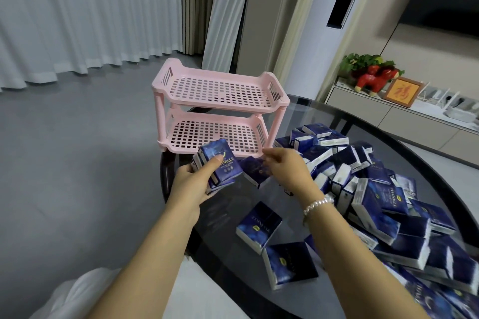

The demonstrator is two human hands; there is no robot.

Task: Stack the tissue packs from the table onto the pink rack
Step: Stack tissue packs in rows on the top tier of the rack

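The left hand (193,180) is closed around a small bundle of tissue packs (216,167) at frame centre, their long axis tilted up and slightly left toward the pink rack (220,109) just above. The right hand (286,168) pinches another pack (255,171) beside it. More packs (375,202) heap at right on the dark glass table (324,116); grey floor (64,150) and white curtains (77,13) fill the left.
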